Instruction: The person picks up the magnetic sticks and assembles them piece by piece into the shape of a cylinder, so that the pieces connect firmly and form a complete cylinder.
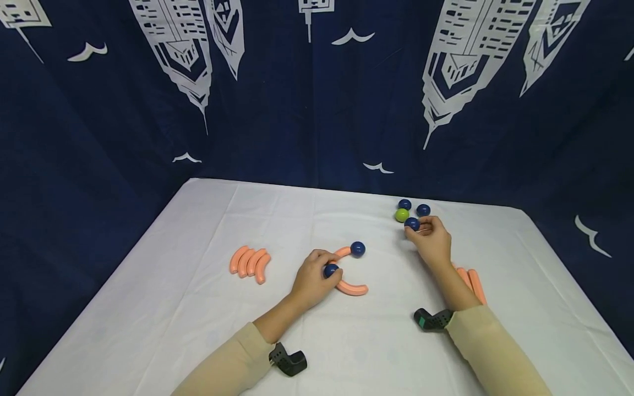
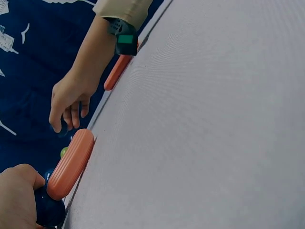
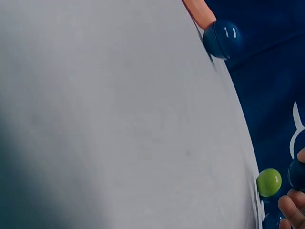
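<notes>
My left hand (image 1: pixel 314 279) pinches a blue ball (image 1: pixel 331 270) between thumb and fingers, set between two curved orange sticks. One curved stick (image 1: pixel 353 289) reaches toward the front right from that ball. The other curved stick (image 1: pixel 343 252) leads to a second blue ball (image 1: pixel 358 249) at its far end. Farther right, my right hand (image 1: pixel 434 242) grips another blue ball (image 1: pixel 411 224) with thumb and fingertips. Just behind it sit a green ball (image 1: pixel 402 215) and two more blue balls, one at the back (image 1: pixel 404 204) and one to the right (image 1: pixel 423 210).
Several curved orange sticks (image 1: pixel 251 262) lie side by side on the left of the white-covered table (image 1: pixel 198 330). Straight orange sticks (image 1: pixel 475 286) are partly hidden behind the right forearm. A dark blue patterned curtain (image 1: pixel 297 110) hangs behind the table.
</notes>
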Action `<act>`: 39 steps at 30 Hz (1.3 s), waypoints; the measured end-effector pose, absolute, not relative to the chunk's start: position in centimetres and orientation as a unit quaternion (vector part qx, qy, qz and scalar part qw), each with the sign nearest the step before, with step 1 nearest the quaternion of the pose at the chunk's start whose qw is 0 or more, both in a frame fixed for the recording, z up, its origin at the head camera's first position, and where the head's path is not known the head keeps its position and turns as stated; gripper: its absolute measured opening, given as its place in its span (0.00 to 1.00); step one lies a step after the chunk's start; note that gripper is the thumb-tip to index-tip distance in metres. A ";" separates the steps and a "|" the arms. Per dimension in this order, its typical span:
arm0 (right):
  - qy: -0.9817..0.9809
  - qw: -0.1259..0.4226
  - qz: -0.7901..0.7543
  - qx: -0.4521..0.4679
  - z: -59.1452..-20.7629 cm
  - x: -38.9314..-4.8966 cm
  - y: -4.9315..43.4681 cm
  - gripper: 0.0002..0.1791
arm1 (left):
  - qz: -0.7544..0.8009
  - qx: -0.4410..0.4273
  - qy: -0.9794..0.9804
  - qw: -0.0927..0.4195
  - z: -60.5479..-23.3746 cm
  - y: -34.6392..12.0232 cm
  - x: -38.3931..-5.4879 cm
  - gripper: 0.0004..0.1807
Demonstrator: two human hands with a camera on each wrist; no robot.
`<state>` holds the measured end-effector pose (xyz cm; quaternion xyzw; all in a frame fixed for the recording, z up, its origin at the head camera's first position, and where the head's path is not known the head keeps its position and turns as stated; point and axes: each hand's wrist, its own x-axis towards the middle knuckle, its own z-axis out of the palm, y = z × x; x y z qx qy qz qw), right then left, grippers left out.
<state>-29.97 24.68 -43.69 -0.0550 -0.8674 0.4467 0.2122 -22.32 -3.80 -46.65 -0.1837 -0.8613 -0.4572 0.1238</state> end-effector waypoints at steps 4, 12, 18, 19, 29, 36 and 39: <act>-0.864 0.206 0.457 -0.044 -43.7 -29.4 24.1 0.21 | -0.454 -0.181 -0.863 0.126 -46.7 -3.8 -22.3 0.16; -0.859 0.192 0.473 -0.031 -43.3 -28.5 23.1 0.20 | -0.459 -0.180 -0.861 0.123 -46.6 -3.7 -22.4 0.16; -0.859 0.190 0.475 -0.015 -43.2 -28.0 22.4 0.20 | -0.461 -0.180 -0.861 0.119 -46.5 -3.7 -22.3 0.16; -0.860 0.191 0.474 -0.012 -43.2 -27.9 22.3 0.20 | -0.462 -0.179 -0.861 0.117 -46.5 -3.7 -22.3 0.16; -0.860 0.181 0.476 0.032 -43.1 -26.5 21.2 0.18 | -0.463 -0.185 -0.858 0.126 -46.5 -3.8 -22.3 0.15; -0.870 0.147 0.467 0.056 -43.1 -25.6 21.0 0.18 | -0.462 -0.184 -0.857 0.132 -46.8 -3.7 -22.5 0.15; -0.873 0.131 0.466 0.070 -43.2 -25.2 20.9 0.18 | -0.463 -0.183 -0.857 0.133 -46.7 -3.7 -22.5 0.15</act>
